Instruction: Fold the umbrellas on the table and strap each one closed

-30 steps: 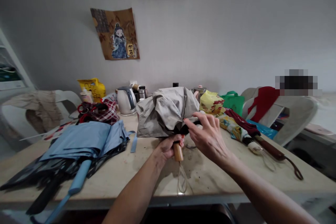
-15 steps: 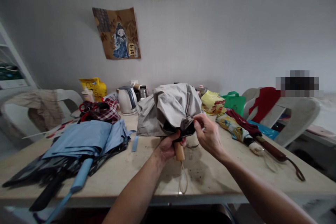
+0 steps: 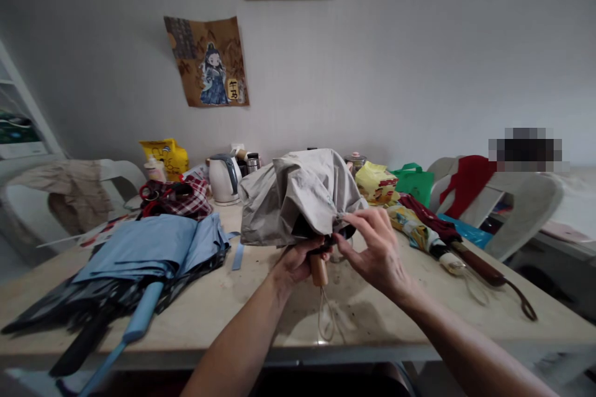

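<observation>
A grey folding umbrella [image 3: 305,189] is held above the table, its canopy loose and creased and its dark lining showing near the handle. My left hand [image 3: 298,262] is closed around the top of its light wooden handle [image 3: 319,272], from which a thin cord loop [image 3: 326,319] hangs. At the canopy's right lower edge, my right hand [image 3: 375,251] takes a fold of fabric between thumb and fingertips. The shaft is hidden by the cloth.
Left on the table lie a light blue umbrella [image 3: 139,248] and a dark one [image 3: 51,304]. A floral umbrella [image 3: 416,232] and a maroon one [image 3: 433,223] lie right. Behind stand a kettle [image 3: 224,180], a yellow bag [image 3: 377,183] and a green bag [image 3: 414,183]. Someone sits far right.
My right hand has shifted slightly along the canopy edge, its thumb and forefinger wider apart. The grey fabric there has moved outward to the right. My left hand keeps its hold.
</observation>
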`<state>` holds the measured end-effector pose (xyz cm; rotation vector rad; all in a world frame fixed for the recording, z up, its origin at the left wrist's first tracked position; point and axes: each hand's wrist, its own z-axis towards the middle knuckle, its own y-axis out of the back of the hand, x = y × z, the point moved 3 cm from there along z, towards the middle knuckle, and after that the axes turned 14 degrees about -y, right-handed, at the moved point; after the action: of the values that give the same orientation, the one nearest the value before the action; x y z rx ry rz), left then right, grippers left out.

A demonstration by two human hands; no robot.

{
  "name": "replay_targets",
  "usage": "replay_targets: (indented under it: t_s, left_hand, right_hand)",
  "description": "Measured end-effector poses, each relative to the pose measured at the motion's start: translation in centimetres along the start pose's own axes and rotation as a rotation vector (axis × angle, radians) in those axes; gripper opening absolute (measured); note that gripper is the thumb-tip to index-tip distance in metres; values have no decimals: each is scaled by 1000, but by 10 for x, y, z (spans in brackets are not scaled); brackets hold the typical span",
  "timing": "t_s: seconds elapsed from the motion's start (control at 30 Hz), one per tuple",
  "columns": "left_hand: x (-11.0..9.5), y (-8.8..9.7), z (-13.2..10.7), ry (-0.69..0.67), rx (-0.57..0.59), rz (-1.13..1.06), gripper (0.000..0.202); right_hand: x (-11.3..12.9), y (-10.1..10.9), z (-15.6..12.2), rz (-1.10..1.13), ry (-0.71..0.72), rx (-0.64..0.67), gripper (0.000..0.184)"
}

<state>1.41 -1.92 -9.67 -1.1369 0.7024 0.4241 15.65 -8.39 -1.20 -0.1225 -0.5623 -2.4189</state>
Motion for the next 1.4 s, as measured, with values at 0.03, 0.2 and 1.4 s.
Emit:
replay_targets:
  t_s: [0.03, 0.2, 1.4]
  left_hand:
    - [1, 0, 0, -1, 3, 11, 34]
    - [4, -1, -2, 59, 18, 66, 41]
    - [12, -3, -4, 40, 26, 140, 36]
  right_hand:
    - [1, -3, 0, -14, 20, 55, 22]
    - [-11, -23, 2, 213, -301, 329, 23]
    - [-18, -30, -14, 225, -286, 471, 23]
